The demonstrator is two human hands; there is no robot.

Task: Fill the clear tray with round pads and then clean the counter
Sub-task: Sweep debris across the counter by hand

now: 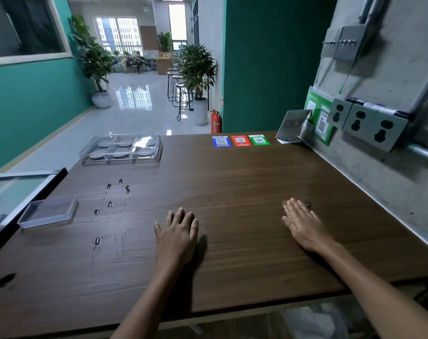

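Clear tray (121, 149) lies flat, crosswise.

Your counter (232, 192) is dark wood-grain. Near its far left corner sits the clear tray (121, 149), a round pad (120, 155) in each compartment. A clear lid (49, 214) lies by the left edge, with water drops (109, 204) just beside it. Three QR stickers (241, 141) line the far edge. Both your hands rest flat near the front edge.

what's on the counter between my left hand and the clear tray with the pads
In the head view, only wet droplets on the wood lie between the left hand and the clear tray.
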